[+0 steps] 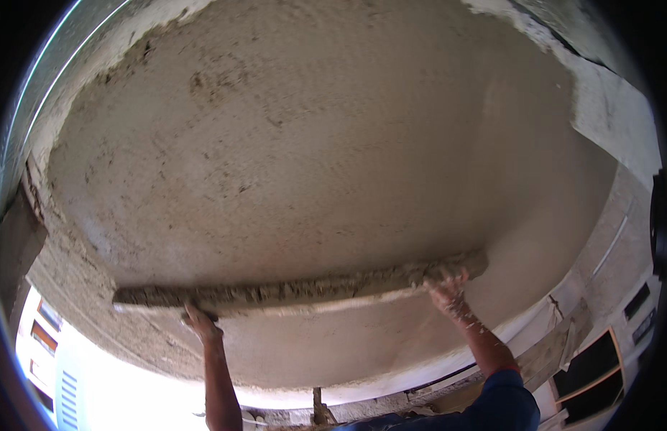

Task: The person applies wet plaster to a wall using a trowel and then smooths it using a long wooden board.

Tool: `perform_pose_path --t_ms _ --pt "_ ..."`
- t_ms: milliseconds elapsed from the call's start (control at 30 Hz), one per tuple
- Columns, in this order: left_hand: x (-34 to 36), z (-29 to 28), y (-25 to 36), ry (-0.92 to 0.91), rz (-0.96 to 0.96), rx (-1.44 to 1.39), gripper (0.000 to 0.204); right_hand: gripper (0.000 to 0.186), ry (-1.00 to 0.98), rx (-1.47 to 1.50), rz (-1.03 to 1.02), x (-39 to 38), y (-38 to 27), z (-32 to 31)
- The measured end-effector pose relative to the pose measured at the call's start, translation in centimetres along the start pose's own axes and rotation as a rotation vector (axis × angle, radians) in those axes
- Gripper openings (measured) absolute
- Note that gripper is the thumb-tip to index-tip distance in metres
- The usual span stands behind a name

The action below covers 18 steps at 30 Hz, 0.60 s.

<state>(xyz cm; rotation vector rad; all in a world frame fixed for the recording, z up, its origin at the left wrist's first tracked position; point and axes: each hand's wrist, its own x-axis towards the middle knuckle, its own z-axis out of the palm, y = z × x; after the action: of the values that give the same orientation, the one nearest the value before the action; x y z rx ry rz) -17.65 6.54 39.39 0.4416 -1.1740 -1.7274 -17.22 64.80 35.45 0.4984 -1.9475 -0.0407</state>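
Nearest to me is my blue sleeve (502,399), at the lower edge of the view, and from there my two bare forearms go up to the work. My left hand (202,323) grasps the long bar (312,308) from below, not far from its left end; how much the fingers go around it, I cannot tell. My right hand (448,293) is clenched over the bar near its other end, with the fingers bent on the upper edge and pale wet spots on the skin and wrist. I think my grip is so wide because a bar of this length would tilt if it were held only at the middle.

The bar lies across the lower part of the plastered surface (326,158), its right end a little higher. Along its upper side sits a thick ridge of mortar (297,289), probably gathered there because the bar's edge catches it. Beyond the bar, the surface is smoother at the right, and more pitted at the left. Farther, a pale border (610,108) surrounds part of it, and a dark window (589,377) stands low at the right.
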Motion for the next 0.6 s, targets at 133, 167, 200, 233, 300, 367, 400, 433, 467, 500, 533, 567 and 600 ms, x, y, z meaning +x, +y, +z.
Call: perform_pose_path --t_ms 133,167,200,233,300,367,400,433,467,500,533,567,600 --pt "-0.8 -2.2 -5.3 0.072 -0.125 -0.008 0.048 0.034 0.042 0.054 0.061 -3.0 -1.0 1.3" --pt "-1.6 -0.5 -4.4 0.157 -0.125 -0.025 0.041 0.033 0.018 0.025 0.044 -2.9 -0.7 0.9" --pt "-2.5 0.0 -2.8 -0.020 -0.093 -0.043 0.037 0.033 0.017 -0.002 0.055 -2.5 0.1 0.6" --pt "-1.9 0.8 -1.2 0.018 -0.099 -0.073 0.041 0.032 0.118 -0.038 0.017 -0.2 0.9 0.0" --pt "0.7 2.6 2.9 0.030 -0.050 -0.098 0.046 0.030 0.253 -0.089 -0.049 5.2 2.3 -1.4" --pt "1.7 4.9 8.7 -0.079 0.072 -0.100 0.040 0.030 0.361 -0.121 -0.092 11.2 4.1 -3.0" --pt "1.8 6.2 11.9 -0.157 0.145 -0.097 0.037 0.031 0.433 -0.125 -0.104 14.1 4.8 -3.8" --pt "3.6 7.1 14.5 -0.155 0.133 -0.090 0.036 0.032 0.394 -0.159 -0.112 17.1 5.4 -5.8" --pt "5.2 8.1 17.3 -0.150 0.124 -0.072 0.034 0.034 0.353 -0.183 -0.115 19.8 5.8 -7.6" --pt "6.2 9.3 19.9 -0.115 0.143 -0.088 0.034 0.038 0.337 -0.194 -0.107 22.3 6.0 -8.9" --pt "7.0 11.6 21.4 -0.093 0.136 -0.116 0.034 0.041 0.306 -0.231 -0.106 24.7 6.4 -10.1" --pt "7.9 13.5 23.2 -0.084 0.165 -0.208 0.036 0.045 0.326 -0.253 -0.119 27.0 6.9 -11.2" --pt "9.1 14.8 24.9 -0.068 0.197 -0.294 0.039 0.049 0.347 -0.267 -0.131 29.2 7.1 -12.1"
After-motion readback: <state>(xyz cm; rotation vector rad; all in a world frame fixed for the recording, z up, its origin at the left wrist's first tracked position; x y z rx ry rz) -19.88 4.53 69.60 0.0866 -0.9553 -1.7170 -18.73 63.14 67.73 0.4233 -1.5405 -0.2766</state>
